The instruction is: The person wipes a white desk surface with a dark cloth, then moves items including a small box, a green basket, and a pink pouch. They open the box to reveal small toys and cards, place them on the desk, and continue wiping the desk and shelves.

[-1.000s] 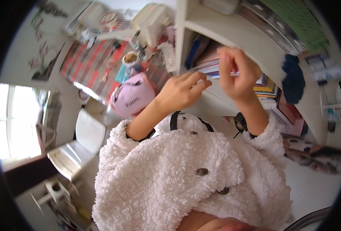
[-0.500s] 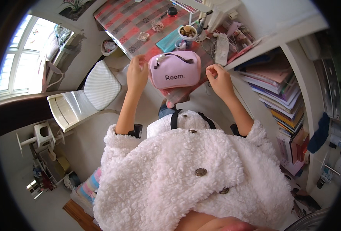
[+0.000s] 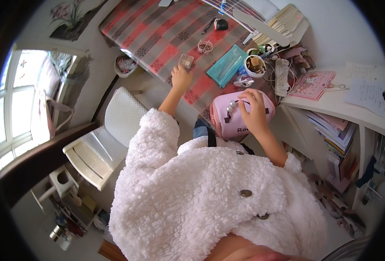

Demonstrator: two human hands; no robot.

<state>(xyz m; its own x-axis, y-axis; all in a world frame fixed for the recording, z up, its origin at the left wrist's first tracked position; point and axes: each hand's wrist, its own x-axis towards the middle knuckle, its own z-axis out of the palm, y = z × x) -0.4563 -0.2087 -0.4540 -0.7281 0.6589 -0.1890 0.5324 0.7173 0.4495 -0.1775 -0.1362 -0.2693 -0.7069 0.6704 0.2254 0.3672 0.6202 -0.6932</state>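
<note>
My left hand (image 3: pixel 181 78) reaches over the near table edge, its fingertips closed at the near edge of a small clear square case (image 3: pixel 186 61) lying flat. A pink zip bag (image 3: pixel 240 124) with dark lettering stands at the table's near right corner, in front of my body. My right hand (image 3: pixel 254 108) is on top of it, with bent fingers at the black carry strap (image 3: pixel 228 116). White beads (image 3: pixel 232 104) hang beside that strap. Part of the strap is hidden behind the fingers.
A teal packet (image 3: pixel 228 65), a white tub (image 3: pixel 254 67) of small items and a coiled cable (image 3: pixel 205 46) lie on the checked tablecloth (image 3: pixel 153 37). Right of them are a white power strip (image 3: pixel 282 78) and a pink booklet (image 3: pixel 312 85). A white chair (image 3: pixel 125 115) stands left.
My left hand has moved forward to the small clear case. My right hand has come from beside the pink bag onto its top. The whole view has turned and shifted.
</note>
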